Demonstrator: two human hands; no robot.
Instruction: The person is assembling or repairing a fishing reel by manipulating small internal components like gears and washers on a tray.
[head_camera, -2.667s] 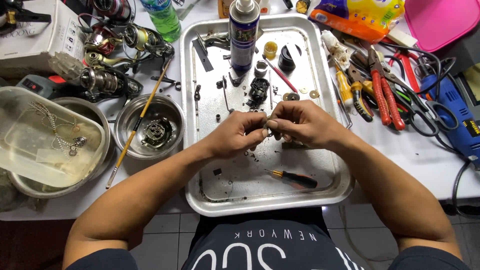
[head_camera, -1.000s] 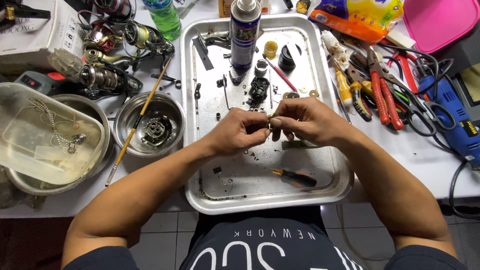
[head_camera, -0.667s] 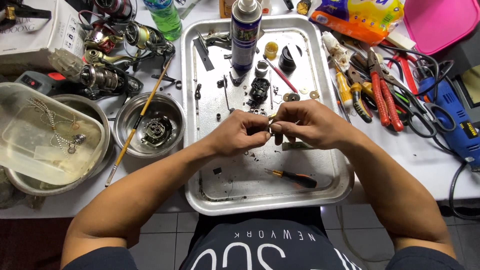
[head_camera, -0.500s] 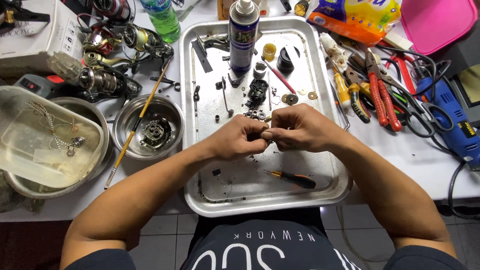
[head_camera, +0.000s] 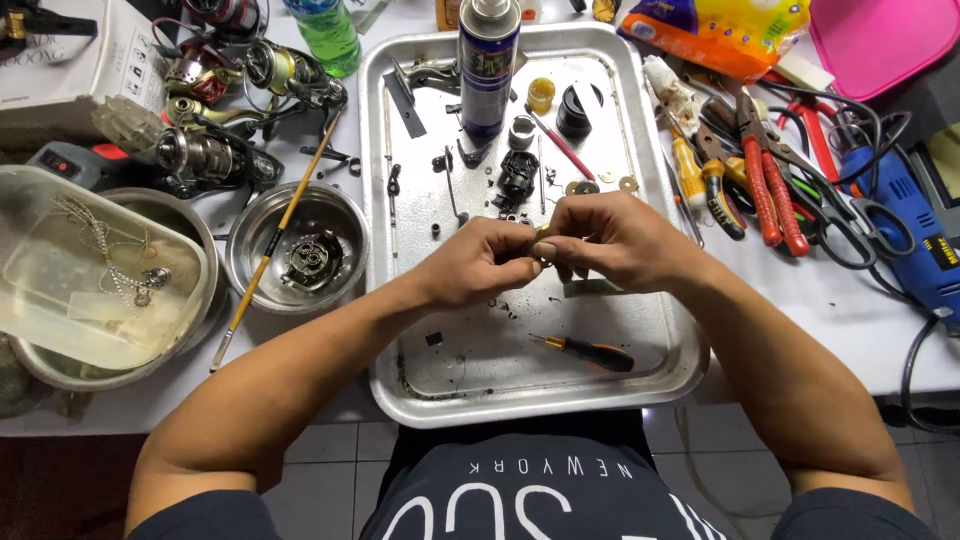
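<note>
Over a metal tray (head_camera: 640, 390) on a cluttered white table (head_camera: 850, 320), both hands' fingers (head_camera: 560, 255) pinch one small part (head_camera: 541, 240).

Fingers of the left hand (head_camera: 485, 262) and right hand (head_camera: 610, 240) hide most of a small brass part (head_camera: 543, 238); the spray can (head_camera: 487, 65) is cropped at the top edge.

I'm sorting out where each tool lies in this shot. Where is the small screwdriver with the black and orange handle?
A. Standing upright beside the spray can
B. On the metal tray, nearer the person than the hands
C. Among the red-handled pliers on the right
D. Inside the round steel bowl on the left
B: the small screwdriver lies flat on the metal tray, below the left hand and right hand, toward the person.
</note>
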